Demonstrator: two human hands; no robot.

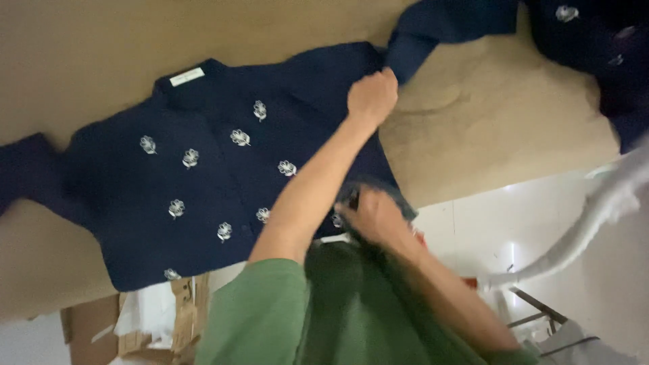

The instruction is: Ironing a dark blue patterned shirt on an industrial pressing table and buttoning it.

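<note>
A navy blue shirt (203, 169) with small silver flower motifs lies spread flat on a tan table top (487, 122), its collar with a white label (187, 76) towards the far side. My left hand (372, 94) is stretched out and closed on the cloth at the shirt's shoulder, where the sleeve (433, 34) starts. My right hand (372, 217) is close to my body and grips the shirt's near edge. My green sleeves fill the bottom of the view.
A second navy garment (595, 47) with the same motifs lies at the table's top right corner. A cardboard box (135, 324) with white papers stands below the table edge. A white curved tube (595, 216) and a metal frame are at the right over pale floor tiles.
</note>
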